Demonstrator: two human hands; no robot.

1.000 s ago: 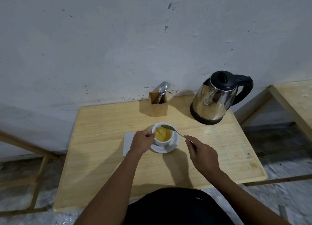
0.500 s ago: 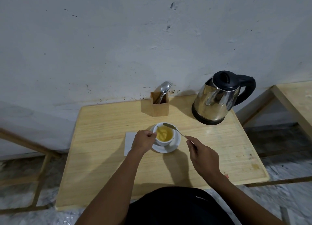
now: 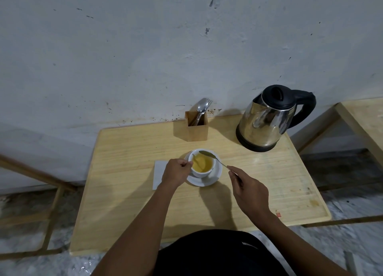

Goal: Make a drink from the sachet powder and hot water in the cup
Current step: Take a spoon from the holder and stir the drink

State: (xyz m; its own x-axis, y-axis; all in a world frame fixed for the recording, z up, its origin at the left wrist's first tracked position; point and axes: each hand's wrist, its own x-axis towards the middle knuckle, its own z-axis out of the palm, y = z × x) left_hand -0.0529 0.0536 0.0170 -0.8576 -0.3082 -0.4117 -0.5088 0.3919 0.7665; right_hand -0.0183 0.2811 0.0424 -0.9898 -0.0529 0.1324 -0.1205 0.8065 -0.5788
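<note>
right hand (image 3: pixel 249 189) w/ spoon (image 3: pixel 209 155) over cup (image 3: pixel 202 166), left hand (image 3: pixel 176 173) steadying cup

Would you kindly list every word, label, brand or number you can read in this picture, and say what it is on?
None can be read.
Kettle: no legible brand or marking.
White paper beside the cup: looks blank.
Small red scrap at the table edge: too small to read.

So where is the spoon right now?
In the head view, the spoon is in the right hand, its bowl over the far rim of the cup, in front of the kettle.
</note>
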